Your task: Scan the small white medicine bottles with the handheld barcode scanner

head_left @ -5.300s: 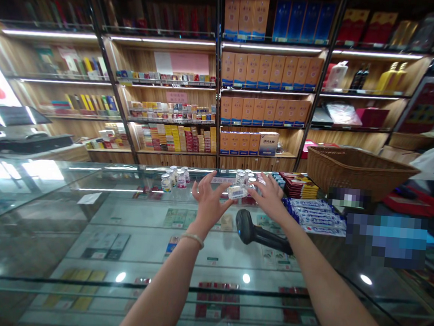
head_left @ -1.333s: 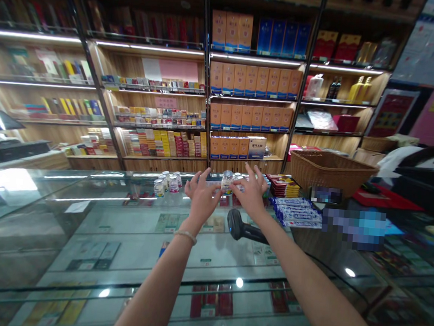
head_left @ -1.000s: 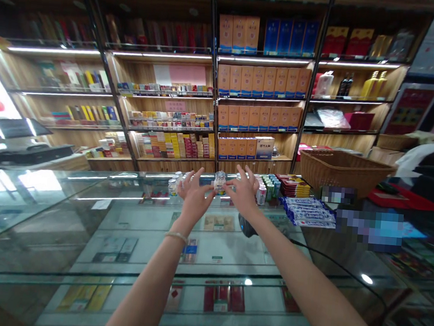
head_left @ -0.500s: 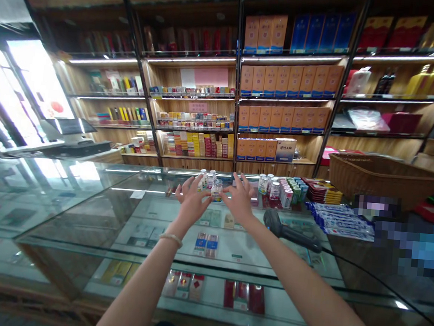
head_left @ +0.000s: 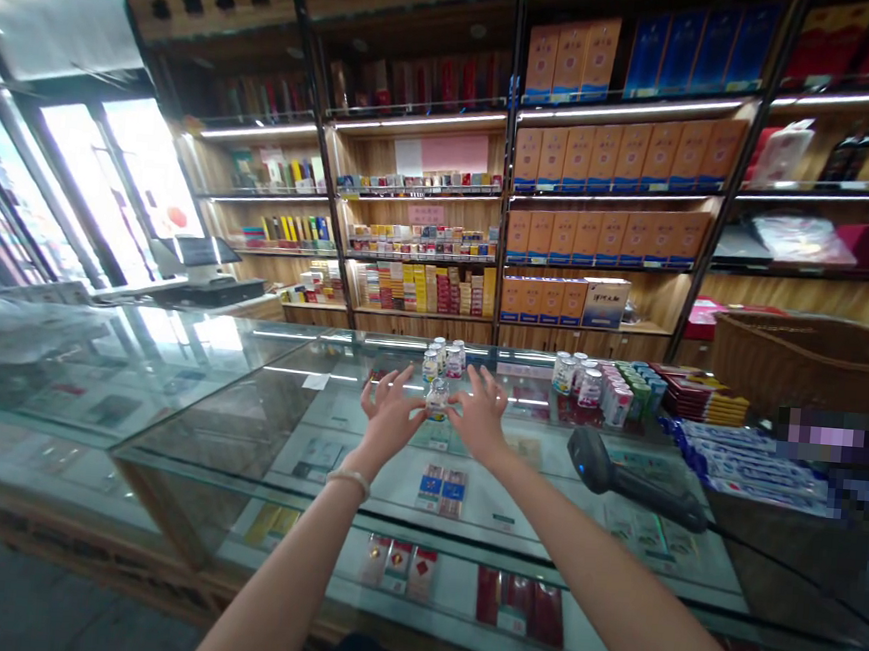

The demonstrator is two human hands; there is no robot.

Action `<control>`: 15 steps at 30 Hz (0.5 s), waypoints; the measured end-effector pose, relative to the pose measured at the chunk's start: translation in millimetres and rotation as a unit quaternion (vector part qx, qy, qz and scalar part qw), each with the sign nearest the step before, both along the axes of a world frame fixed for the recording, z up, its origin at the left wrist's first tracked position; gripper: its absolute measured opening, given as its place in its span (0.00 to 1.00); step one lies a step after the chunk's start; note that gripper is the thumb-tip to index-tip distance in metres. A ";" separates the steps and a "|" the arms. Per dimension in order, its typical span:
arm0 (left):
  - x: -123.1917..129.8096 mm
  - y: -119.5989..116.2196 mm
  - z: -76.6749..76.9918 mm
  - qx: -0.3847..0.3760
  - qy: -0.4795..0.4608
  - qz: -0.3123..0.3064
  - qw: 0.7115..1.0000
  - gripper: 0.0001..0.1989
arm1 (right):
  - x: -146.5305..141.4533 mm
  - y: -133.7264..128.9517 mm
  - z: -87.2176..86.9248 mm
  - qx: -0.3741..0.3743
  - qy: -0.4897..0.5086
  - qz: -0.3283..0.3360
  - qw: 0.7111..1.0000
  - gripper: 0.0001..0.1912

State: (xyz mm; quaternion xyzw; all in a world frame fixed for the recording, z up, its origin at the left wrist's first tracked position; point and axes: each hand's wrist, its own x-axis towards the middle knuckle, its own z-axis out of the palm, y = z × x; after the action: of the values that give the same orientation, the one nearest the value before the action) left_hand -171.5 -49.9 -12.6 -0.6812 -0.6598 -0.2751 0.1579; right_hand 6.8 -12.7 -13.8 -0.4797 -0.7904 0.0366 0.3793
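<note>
Between my two hands a small clear bottle (head_left: pixel 437 394) with a coloured label stands on the glass counter. My left hand (head_left: pixel 391 414) pinches it from the left with thumb and finger, the other fingers raised and bent. On the opposite side my right hand (head_left: pixel 481 417) grips it the same way, its remaining fingers pointing up. A wristband circles my left wrist. Just behind the held bottle is a small group of white-capped bottles (head_left: pixel 454 360). To the right of my right hand lies a black barcode scanner (head_left: pixel 629 478) with its cord.
More white-capped bottles (head_left: pixel 589 389), pink and green cans (head_left: pixel 616 400), red flat boxes (head_left: pixel 692 394) and blue-white packets (head_left: pixel 751 461) sit at the right. Beyond them is a wicker basket (head_left: pixel 808 360). Cigarette packs (head_left: pixel 442 490) lie under the glass (head_left: pixel 381 525). Stocked shelves (head_left: pixel 602 196) rise behind the counter.
The camera has turned left, so the surroundings sit further right. Hands and held bottle have come nearer to me, away from the bottle group behind, which shows more fully.
</note>
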 end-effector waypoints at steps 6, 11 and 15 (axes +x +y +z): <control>-9.3 -1.3 -10.9 -0.028 -0.006 0.019 0.999 0.06 | -13.6 1.2 -10.2 -0.013 -0.032 -0.001 0.999 0.08; -13.4 -0.3 -14.6 -0.031 -0.003 0.010 0.999 0.06 | -21.1 3.4 -16.6 -0.001 -0.030 0.006 1.000 0.09; -18.3 5.2 -15.5 -0.032 0.000 0.008 0.999 0.05 | -26.0 8.2 -19.8 0.006 -0.025 0.005 1.000 0.09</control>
State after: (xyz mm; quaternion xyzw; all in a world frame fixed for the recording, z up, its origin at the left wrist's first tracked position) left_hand -189.7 -44.7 -28.1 -0.6808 -0.6734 -0.2527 0.1385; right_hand -19.2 -4.5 -33.6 -0.4744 -0.8020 0.0213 0.3624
